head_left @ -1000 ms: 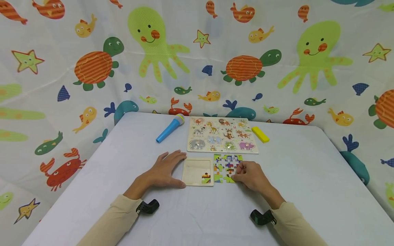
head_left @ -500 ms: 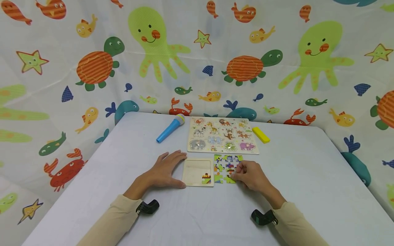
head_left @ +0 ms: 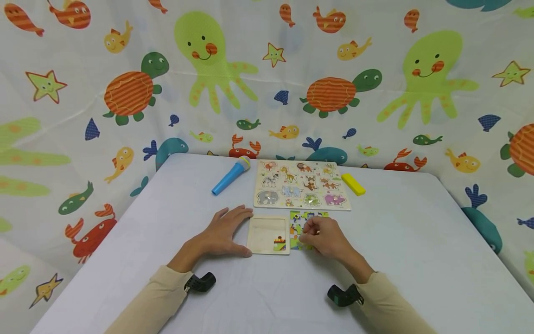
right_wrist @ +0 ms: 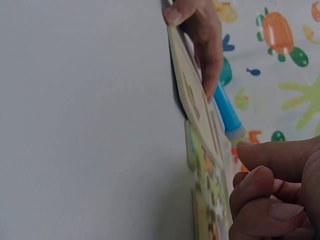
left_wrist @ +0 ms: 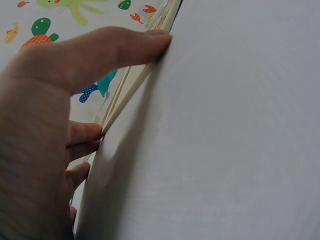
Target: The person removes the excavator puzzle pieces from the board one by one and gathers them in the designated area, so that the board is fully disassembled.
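My left hand (head_left: pixel 225 233) lies at the left side of a small square wooden puzzle tray (head_left: pixel 267 216), thumb and fingers spread. In the left wrist view, the straight thumb (left_wrist: pixel 120 47) touches the edge of a pale board. One picture piece (head_left: pixel 279 243) sits in the tray's lower right corner. My right hand (head_left: pixel 327 236) is over the loose jigsaw pieces (head_left: pixel 295 228) beside the tray and hides several of them. In the right wrist view its fingers (right_wrist: pixel 255 187) are loosely curled, apart from the thumb, with nothing visible between them.
Behind the tray lies a larger animal puzzle board (head_left: pixel 277 177). A blue toy microphone (head_left: pixel 230 177) is at its left, a yellow block (head_left: pixel 353 184) at its right. A sea-animal cloth (head_left: pixel 267 93) hangs behind the white table (head_left: pixel 267 297).
My right hand has shifted left, from the right column of loose pieces toward the left column. The left hand stays beside the tray, and the piece in the tray's corner is unchanged.
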Demonstrator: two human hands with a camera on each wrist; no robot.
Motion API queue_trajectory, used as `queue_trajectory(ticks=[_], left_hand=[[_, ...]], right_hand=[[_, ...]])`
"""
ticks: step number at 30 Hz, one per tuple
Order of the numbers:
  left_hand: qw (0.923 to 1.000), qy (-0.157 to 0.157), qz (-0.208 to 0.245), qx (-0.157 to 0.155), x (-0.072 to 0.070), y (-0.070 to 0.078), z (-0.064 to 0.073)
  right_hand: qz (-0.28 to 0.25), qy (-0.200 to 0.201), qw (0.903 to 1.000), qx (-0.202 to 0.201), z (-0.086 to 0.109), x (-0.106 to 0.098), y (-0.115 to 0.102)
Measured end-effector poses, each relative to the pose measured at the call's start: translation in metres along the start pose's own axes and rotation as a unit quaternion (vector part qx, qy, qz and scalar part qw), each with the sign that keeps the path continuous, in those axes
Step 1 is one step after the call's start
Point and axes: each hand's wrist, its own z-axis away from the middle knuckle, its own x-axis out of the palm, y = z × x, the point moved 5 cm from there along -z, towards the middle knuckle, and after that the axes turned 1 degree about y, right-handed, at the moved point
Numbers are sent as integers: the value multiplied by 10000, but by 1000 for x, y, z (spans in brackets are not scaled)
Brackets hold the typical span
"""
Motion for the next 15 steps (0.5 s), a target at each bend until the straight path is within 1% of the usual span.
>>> queue_trajectory(ticks=[4, 7, 10, 15], left_hand=[[10000, 23, -9, 18, 0, 0, 0], [10000, 27, -16, 8, 0, 0, 0], [10000, -5, -24, -28, 0, 1, 0], [10000, -54, -18, -67, 0, 2, 1]], right_hand=[[-101, -151, 9995, -242, -3, 10, -11], [-52, -318, 9984, -464, -5, 17, -19], [75, -465, 9968, -646, -8, 24, -26], [557, -620, 9927, -874, -12, 34, -34]])
